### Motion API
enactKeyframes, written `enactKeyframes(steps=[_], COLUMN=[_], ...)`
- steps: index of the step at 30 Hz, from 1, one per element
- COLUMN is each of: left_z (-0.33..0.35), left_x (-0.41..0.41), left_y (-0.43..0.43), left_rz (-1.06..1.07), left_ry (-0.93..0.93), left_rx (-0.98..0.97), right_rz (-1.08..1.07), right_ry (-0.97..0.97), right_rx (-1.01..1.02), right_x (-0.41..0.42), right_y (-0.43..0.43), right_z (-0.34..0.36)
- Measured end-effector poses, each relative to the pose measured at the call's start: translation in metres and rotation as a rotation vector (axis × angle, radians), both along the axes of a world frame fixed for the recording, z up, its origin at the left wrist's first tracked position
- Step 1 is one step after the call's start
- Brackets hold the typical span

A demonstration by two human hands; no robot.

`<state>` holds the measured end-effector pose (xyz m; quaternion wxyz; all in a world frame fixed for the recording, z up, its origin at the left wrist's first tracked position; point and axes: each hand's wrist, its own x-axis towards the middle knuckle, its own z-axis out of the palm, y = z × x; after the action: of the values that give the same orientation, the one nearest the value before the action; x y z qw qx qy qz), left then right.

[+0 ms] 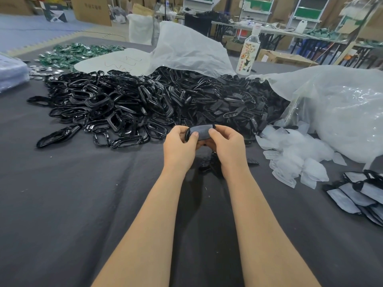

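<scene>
A small black oval plastic shell with a grey film-covered face (202,131) is being held just above the dark grey cloth-covered table (72,204), near the middle of the scene. The left hand (178,146) is gripping its left end and the right hand (227,147) is gripping its right end, both with fingers curled and thumbs pressing on the grey face. A few loose black plastic parts (208,162) are lying on the table below the hands. Just beyond, a wide heap of glossy black plastic frames (107,108) is spreading to the left, with a heap of matte black slotted inserts (232,104) to its right. Near right, small translucent white pouches (294,154) are lying beside a stack of grey-faced black pieces (356,195). A clear labelled plastic bottle (247,54) is standing far behind the heaps.
</scene>
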<state>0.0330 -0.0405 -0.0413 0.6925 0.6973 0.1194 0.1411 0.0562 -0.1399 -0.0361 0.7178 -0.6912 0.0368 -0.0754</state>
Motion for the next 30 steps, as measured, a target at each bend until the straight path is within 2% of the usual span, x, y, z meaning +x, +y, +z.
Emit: enactKeyframes(steps=[8, 15, 20, 24, 30], left_z=[-0.001, 0.001, 0.003, 0.001, 0.002], left_x=[-0.002, -0.003, -0.003, -0.002, -0.003], left_y=[-0.001, 0.000, 0.000, -0.001, -0.002], left_rz=[-0.022, -0.043, -0.007, 0.011, 0.023], left_ry=[-0.013, -0.032, -0.063, -0.087, -0.113], left_rx=[0.051, -0.040, -0.161, -0.085, 0.077], right_rz=[-0.012, -0.012, -0.197, -0.204, -0.195], right_ry=[-0.061, -0.058, -0.281, -0.308, -0.267], right_rx=[-0.100, -0.061, -0.338, -0.433, -0.413], right_x=[-0.001, -0.004, -0.010, -0.012, -0.013], right_y=[-0.001, 0.002, 0.003, 0.006, 0.009], right_z=[-0.001, 0.001, 0.004, 0.004, 0.004])
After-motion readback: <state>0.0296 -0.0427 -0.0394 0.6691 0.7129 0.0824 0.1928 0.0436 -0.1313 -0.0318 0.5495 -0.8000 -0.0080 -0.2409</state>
